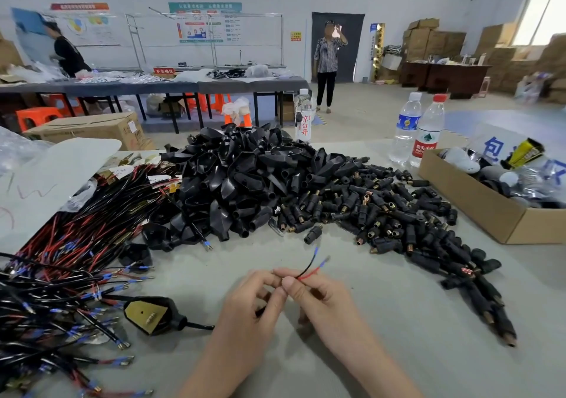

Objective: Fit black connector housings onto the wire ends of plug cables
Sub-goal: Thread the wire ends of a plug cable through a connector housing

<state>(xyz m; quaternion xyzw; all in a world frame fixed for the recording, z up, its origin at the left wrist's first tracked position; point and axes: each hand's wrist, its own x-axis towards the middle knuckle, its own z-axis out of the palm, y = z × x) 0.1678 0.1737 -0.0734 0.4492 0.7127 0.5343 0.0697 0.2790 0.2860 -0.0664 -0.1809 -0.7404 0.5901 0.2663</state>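
Observation:
My left hand (251,302) and my right hand (318,299) meet near the table's front edge and both pinch one cable's wire end (312,267). Its black and red wires fork upward past my fingertips, each tipped with a blue-sleeved terminal. A plug with a brass-coloured face (151,315) lies just left of my left hand, and its cable runs under that hand. Behind my hands rises a big heap of black connector housings (239,177). To its right spreads a pile of small black barrel connectors (382,210). Nothing sits on the held wires.
A tangle of red and black plug cables (67,269) covers the left of the table. A cardboard box (477,201) with bagged parts stands at the right, with three water bottles (428,131) behind the piles. A person stands far back by a door.

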